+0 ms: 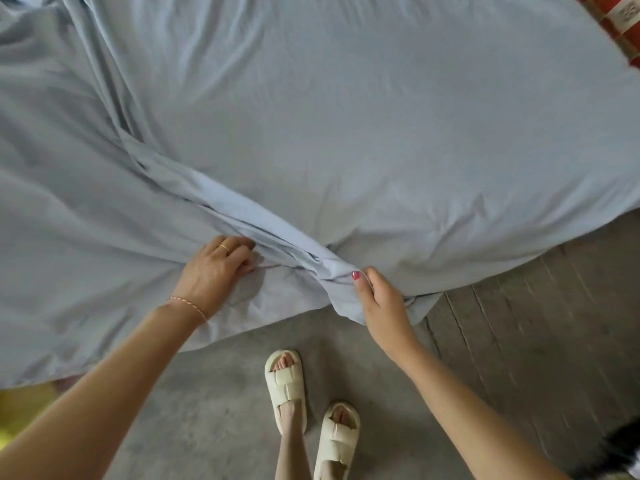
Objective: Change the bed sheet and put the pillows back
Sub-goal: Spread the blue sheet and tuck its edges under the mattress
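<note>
A pale blue bed sheet [346,116] covers the whole bed and hangs over its near edge. A thick bunched fold runs diagonally from the upper left down to the near edge. My right hand [381,303] grips the lower end of that fold at the bed's edge, thumb on top. My left hand [218,268] lies on the sheet just left of the fold, its fingertips curled into the cloth. No pillows are in view.
I stand on a grey concrete floor [207,393] in cream sandals [287,386]. Wooden planks [519,341] lie to the right. A red patterned cloth [620,19] shows at the top right corner and something yellow [20,410] at the lower left.
</note>
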